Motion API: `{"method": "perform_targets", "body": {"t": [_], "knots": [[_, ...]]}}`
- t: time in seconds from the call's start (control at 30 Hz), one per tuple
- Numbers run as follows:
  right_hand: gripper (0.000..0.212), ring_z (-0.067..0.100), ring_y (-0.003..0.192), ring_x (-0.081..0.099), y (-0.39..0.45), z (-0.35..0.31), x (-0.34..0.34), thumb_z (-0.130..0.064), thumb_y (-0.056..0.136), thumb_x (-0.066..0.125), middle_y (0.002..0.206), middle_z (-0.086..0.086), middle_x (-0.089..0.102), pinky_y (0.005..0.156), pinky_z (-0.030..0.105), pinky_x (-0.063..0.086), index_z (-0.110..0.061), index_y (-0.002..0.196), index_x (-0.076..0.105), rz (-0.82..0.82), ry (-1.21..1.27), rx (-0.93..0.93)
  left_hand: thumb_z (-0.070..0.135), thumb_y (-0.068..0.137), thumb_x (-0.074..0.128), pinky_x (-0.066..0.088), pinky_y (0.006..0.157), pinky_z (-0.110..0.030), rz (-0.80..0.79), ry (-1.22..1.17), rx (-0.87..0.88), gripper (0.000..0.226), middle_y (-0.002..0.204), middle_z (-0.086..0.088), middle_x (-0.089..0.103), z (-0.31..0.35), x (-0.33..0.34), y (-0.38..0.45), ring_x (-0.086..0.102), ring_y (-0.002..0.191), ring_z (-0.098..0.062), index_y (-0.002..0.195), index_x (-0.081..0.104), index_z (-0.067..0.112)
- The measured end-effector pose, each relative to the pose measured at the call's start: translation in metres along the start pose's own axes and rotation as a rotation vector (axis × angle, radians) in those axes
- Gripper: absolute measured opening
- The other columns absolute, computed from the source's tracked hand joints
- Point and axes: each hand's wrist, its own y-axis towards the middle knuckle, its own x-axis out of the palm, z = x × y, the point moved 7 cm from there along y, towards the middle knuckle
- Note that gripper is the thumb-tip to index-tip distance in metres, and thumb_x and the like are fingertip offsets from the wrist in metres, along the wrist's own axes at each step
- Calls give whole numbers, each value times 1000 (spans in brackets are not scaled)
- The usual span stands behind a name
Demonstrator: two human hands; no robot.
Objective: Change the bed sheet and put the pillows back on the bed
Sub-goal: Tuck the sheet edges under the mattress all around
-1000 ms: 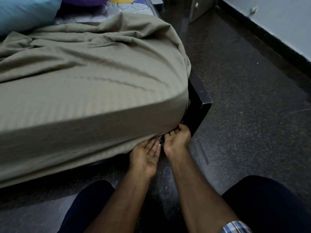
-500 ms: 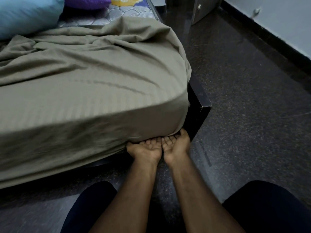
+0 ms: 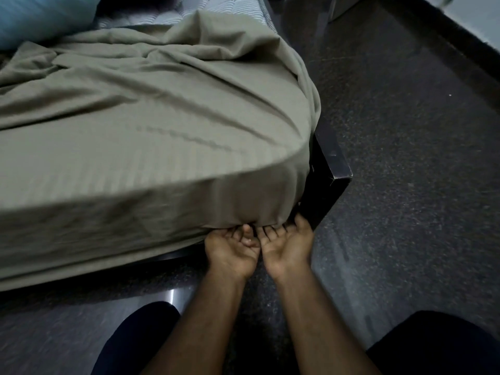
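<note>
Both palms face up, left hand (image 3: 230, 249) and right hand (image 3: 285, 243), fingers tucking the soft grey-green bed sheet (image 3: 151, 136) under; pulling hard could pop the corner loose.

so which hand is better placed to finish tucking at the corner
Probably the right hand: its fingers sit under the sheet hem nearest the mattress corner, beside the bed frame. The left hand is further along the side.

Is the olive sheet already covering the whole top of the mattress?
No, the olive sheet stops short, leaving patterned mattress bare beyond it.
</note>
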Motion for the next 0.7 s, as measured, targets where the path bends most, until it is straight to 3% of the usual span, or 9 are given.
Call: {"method": "perform_targets", "body": {"t": [0.1, 0.17, 0.2, 0.23, 0.3, 0.37, 0.47, 0.57, 0.7], "knots": [[25, 26, 97, 64, -20, -8, -13, -16, 99, 46, 104, 12, 68, 90, 35, 51, -6, 114, 64, 189, -341, -76, 21, 98, 38, 29, 45, -17, 53, 198, 45, 22, 80, -1, 65, 4, -2, -10, 52, 48, -9, 89, 57, 15], [17, 24, 85, 63, -42, -22, -2, -15, 87, 56, 86, 6, 70, 73, 31, 48, -10, 94, 70, 217, -928, -141, 24, 102, 36, 29, 39, -16, 140, 518, 100, 31, 89, -8, 71, 13, 0, -31, 54, 45, -11, 92, 62, 10], [17, 24, 86, 64, -56, -25, 9, -16, 86, 56, 87, 4, 72, 69, 28, 45, -13, 91, 72, 162, -1272, -143, 24, 101, 38, 33, 41, -18, 149, 660, 124, 32, 93, -13, 73, 18, 4, -42, 58, 48, -14, 91, 64, 8], [19, 25, 90, 65, -72, -27, 22, -18, 88, 56, 94, 3, 73, 69, 27, 43, -16, 97, 73, 95, -1556, -154, 25, 97, 44, 42, 48, -22, 149, 797, 158, 30, 95, -16, 74, 24, 12, -55, 64, 58, -20, 88, 68, 9], [25, 28, 104, 65, -108, -36, 57, -22, 91, 55, 111, 6, 71, 76, 28, 44, -19, 111, 69, -35, -1893, -269, 39, 79, 55, 57, 75, -38, 121, 1102, 241, 31, 98, -13, 76, 37, 29, -79, 71, 84, -28, 83, 75, 15], [33, 29, 116, 59, -146, -49, 98, -18, 91, 55, 123, 11, 65, 91, 33, 46, -13, 123, 62, -132, -1992, -426, 48, 71, 52, 55, 90, -45, 99, 1294, 299, 40, 96, -7, 77, 47, 44, -103, 71, 95, -28, 86, 78, 22], [55, 35, 138, 43, -193, -74, 160, -19, 88, 53, 144, 20, 50, 115, 40, 36, 0, 141, 50, -227, -2034, -531, 36, 86, 55, 54, 94, -40, 64, 1331, 451, 33, 103, -4, 76, 77, 115, -196, 69, 100, -23, 101, 78, 18], [70, 37, 142, 37, -238, -104, 218, -34, 84, 40, 150, 22, 43, 117, 44, 33, 1, 144, 45, -282, -2099, -541, 16, 98, 56, 46, 105, -35, 98, 1347, 557, 32, 127, -6, 67, 105, 172, -267, 61, 118, -21, 128, 64, 12], [72, 32, 141, 39, -290, -146, 285, -36, 82, 41, 151, 17, 43, 116, 39, 34, -5, 147, 43, -392, -2195, -453, 17, 98, 57, 39, 106, -28, 89, 1467, 573, 44, 140, -5, 57, 129, 238, -330, 54, 128, -22, 141, 51, 14]]}}
